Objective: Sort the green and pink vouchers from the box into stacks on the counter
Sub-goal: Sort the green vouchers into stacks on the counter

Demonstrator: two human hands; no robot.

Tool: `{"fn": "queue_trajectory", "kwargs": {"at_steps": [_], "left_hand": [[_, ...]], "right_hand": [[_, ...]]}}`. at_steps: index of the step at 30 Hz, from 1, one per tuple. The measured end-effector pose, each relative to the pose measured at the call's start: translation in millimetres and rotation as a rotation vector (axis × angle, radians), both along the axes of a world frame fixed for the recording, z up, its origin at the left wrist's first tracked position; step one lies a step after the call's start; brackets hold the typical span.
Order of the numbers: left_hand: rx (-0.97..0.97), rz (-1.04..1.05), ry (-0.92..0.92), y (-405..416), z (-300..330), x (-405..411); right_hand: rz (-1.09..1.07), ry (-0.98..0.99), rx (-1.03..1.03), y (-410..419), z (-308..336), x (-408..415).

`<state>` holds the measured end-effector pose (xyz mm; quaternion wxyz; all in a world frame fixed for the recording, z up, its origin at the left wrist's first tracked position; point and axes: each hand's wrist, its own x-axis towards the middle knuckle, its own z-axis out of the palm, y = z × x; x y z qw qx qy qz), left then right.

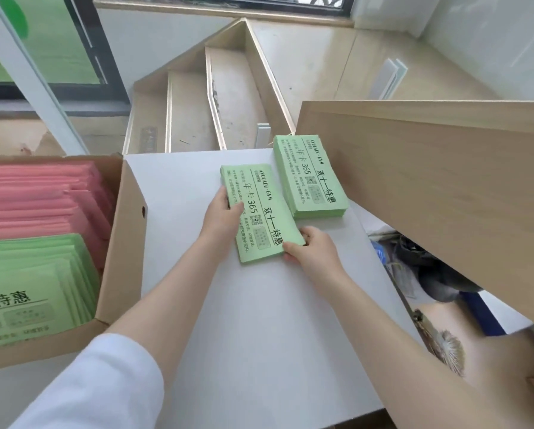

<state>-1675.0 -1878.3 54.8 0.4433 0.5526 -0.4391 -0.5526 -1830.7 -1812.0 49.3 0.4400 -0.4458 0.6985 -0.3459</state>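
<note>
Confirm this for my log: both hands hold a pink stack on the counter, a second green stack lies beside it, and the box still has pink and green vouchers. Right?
Not quite. The head view shows the stack held by the left hand and right hand is green, not pink. The rest stands: a second green stack lies beside it on the counter, and the box still has pink and green vouchers.
</note>
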Motion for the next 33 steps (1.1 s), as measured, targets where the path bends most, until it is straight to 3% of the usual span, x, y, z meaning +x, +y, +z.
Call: {"fn": "queue_trajectory", "kwargs": {"at_steps": [5,7,9,11,14,21,29,33], "left_hand": [[-0.039,-0.129,-0.170,46,-21,-1],[-0.058,-0.224,-0.419,60,-22,-1],[-0.056,-0.283,-0.794,65,-20,-3],[-0.075,-0.264,-0.972,62,-17,-2],[-0.120,-0.229,-0.926,48,-18,1],[-0.176,-0.177,-0.953,25,-20,1],[-0.150,-0.131,-1.015,8,-19,-5],[-0.120,-0.145,-0.952,17,-10,-4]], "right_hand": [[0.199,0.178,-0.049,6,5,-8],[0.228,0.265,-0.069,5,5,-11],[0.251,0.382,-0.068,3,7,-11],[0.272,0.508,-0.041,-1,8,-10],[0.275,0.639,-0.037,-6,7,-9],[0.164,0.710,-0.102,-17,-2,-7],[0.108,0.729,-0.090,-22,-5,-7],[0.130,0.690,-0.154,-14,5,-5]]}}
